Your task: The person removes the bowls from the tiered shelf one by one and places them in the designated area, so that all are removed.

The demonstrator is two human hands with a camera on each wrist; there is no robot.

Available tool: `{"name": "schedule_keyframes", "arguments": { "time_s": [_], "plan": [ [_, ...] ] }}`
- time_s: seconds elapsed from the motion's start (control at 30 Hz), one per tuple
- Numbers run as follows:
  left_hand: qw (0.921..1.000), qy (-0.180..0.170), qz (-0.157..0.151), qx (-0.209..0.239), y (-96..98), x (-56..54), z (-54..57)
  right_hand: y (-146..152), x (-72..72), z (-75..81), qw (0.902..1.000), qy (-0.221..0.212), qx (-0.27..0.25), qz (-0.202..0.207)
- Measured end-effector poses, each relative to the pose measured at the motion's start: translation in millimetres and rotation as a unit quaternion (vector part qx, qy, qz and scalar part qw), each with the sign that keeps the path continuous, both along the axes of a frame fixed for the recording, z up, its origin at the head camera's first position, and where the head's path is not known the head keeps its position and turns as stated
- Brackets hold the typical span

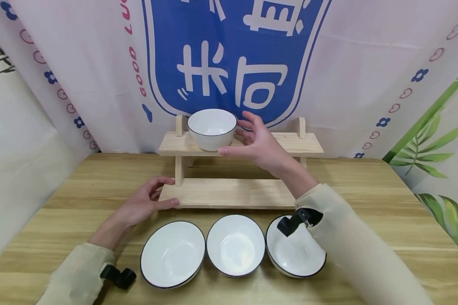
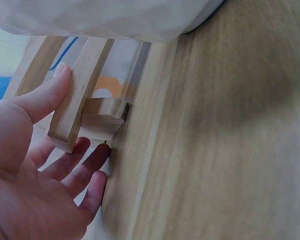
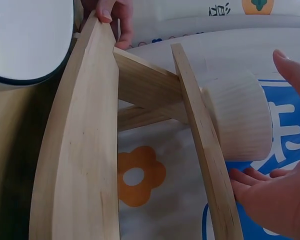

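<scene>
A two-tier wooden display shelf point(image 1: 233, 192) stands at the back of the table. On the left part of its upper tier sits a white bowl point(image 1: 212, 123) with a dark rim. My right hand point(image 1: 261, 146) is spread beside the bowl's right side, fingers near the rim and thumb low at the front. In the right wrist view, a gap shows between that hand point(image 3: 280, 192) and the bowl point(image 3: 240, 120). With my left hand point(image 1: 143, 201) I grip the left end of the lower tier, thumb on the board point(image 2: 82, 95) and fingers around its end.
Three more white bowls stand in a row before the shelf: a left one point(image 1: 173, 254), a middle one point(image 1: 235, 245) and a right one point(image 1: 295, 252), partly covered by my right wrist's camera. A printed curtain point(image 1: 366, 84) hangs right behind the shelf.
</scene>
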State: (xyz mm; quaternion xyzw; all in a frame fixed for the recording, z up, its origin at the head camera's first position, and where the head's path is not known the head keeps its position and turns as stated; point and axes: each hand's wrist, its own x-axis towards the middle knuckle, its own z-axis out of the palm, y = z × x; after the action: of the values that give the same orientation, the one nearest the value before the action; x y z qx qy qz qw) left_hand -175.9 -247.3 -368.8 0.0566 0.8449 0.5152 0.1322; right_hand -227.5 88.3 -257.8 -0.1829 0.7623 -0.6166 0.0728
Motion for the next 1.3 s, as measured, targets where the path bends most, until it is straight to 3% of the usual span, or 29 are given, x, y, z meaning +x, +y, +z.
{"name": "schedule_keyframes", "arguments": {
  "time_s": [0.3,0.77,1.3],
  "plan": [
    [1.0,-0.002,0.001,0.0,-4.0,0.5,-0.1,-14,-13.7,8.1,0.9992,-0.007,0.039,-0.006],
    [1.0,-0.002,-0.002,-0.004,-2.2,1.7,-1.2,-34,-30.2,2.7,0.9988,-0.01,0.031,-0.036],
    [1.0,0.0,-0.001,0.006,-0.3,0.4,-1.3,-35,-40.8,1.2,0.9987,0.003,0.043,-0.028]
  ]
}}
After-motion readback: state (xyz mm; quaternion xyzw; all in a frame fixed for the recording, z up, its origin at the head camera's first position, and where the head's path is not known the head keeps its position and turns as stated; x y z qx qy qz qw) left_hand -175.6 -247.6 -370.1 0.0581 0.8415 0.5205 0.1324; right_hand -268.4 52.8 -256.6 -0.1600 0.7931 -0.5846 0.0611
